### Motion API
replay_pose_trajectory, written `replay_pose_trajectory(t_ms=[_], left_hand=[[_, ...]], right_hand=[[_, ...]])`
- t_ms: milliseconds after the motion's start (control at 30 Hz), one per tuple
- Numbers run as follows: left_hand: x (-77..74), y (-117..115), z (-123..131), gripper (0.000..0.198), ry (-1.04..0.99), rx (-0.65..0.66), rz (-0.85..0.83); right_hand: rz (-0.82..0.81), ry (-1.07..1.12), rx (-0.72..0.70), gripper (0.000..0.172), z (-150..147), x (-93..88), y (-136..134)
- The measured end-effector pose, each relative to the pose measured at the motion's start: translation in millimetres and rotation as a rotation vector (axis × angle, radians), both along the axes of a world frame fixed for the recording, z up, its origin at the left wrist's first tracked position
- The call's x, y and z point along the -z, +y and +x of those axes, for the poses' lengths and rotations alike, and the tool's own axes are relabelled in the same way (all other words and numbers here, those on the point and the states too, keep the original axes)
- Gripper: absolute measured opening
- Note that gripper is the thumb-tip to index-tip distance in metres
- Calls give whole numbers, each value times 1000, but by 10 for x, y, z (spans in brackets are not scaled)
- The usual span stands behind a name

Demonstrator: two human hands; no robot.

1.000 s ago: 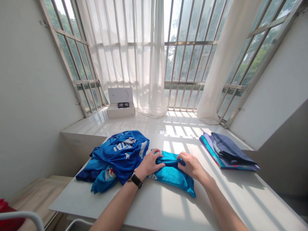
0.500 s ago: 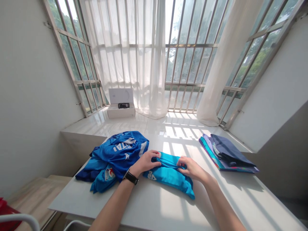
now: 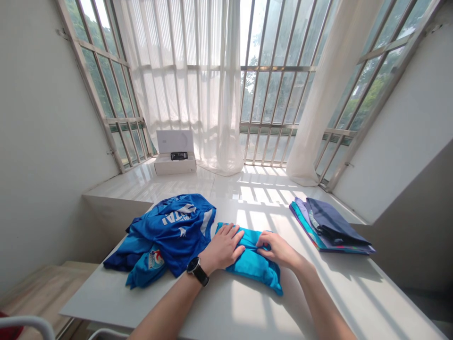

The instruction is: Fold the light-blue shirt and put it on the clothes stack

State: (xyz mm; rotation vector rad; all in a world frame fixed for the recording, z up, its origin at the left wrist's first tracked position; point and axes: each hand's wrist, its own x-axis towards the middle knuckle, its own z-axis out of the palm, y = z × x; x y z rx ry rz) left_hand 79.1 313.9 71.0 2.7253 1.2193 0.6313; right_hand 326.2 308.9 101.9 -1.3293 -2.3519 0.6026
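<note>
A bright cyan garment point(image 3: 253, 264) lies folded into a soft bundle on the white table point(image 3: 244, 307), with a bunched ridge across its middle. My left hand point(image 3: 222, 248) rests flat on its left end, fingers spread a little. A black-strapped wristwatch point(image 3: 197, 271) sits on that wrist. My right hand point(image 3: 278, 250) has its fingers curled over the ridge, gripping the cloth. Just left of my left hand lies a crumpled pile of blue printed jerseys point(image 3: 170, 236), touching neither hand.
A folded stack of blue, navy and teal clothes point(image 3: 329, 226) lies at the table's right. Beyond the table's far end are a glossy white ledge point(image 3: 148, 186) and an open white box point(image 3: 175, 158). Sheer curtains point(image 3: 184, 94) hang over barred windows.
My left hand has slid right and now lies flatter on the cyan garment. The right hand still holds the ridge. The view has shifted slightly, moving the table leftward in the frame.
</note>
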Motion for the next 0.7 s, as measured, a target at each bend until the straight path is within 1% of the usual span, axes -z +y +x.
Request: replay_pose_trajectory(t_ms=[100, 200, 267, 333, 433, 533, 600, 700], left_hand=[[75, -8, -11, 49, 44, 2, 1], [80, -15, 33, 49, 40, -40, 12], [73, -18, 97, 48, 21, -81, 10], [76, -16, 162, 46, -7, -113, 7], [94, -4, 209, 45, -40, -134, 6], [91, 9, 191, 40, -36, -141, 20], [62, 8, 163, 36, -28, -134, 38], [-14, -5, 126, 30, -10, -126, 54]], right_hand=[[73, -68, 34, 21, -33, -66, -27], [230, -15, 105, 31, -179, -86, -59], [320, 26, 149, 38, -338, -24, -76], [363, -22, 175, 46, -499, 98, -83], [345, -173, 199, 55, -635, 317, -72], [246, -265, 291, 64, -620, 461, -62], [189, -291, 365, 71, -576, 492, -74], [148, -316, 435, 78, -528, 477, -116]])
